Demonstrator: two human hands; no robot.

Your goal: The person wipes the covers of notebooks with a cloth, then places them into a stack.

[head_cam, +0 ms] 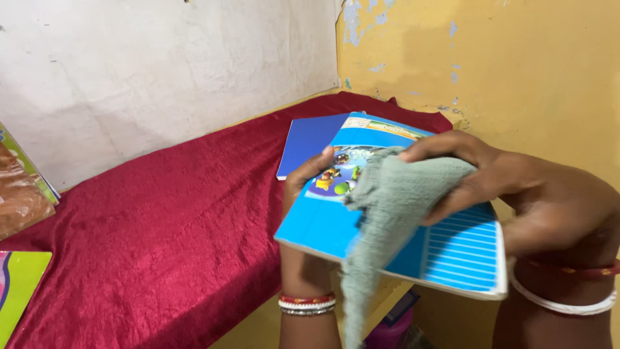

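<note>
Wiping is the step in hand — your left hand (309,178) grips the blue book (336,216), your right hand (510,187) pinches the grey cloth (387,207) on its cover — next, I judge, firmer strokes.

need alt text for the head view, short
A left hand holds a blue book while the right hand presses a grey cloth on its cover. Behind lies a red bedspread with another blue book by the yellow wall.
</note>
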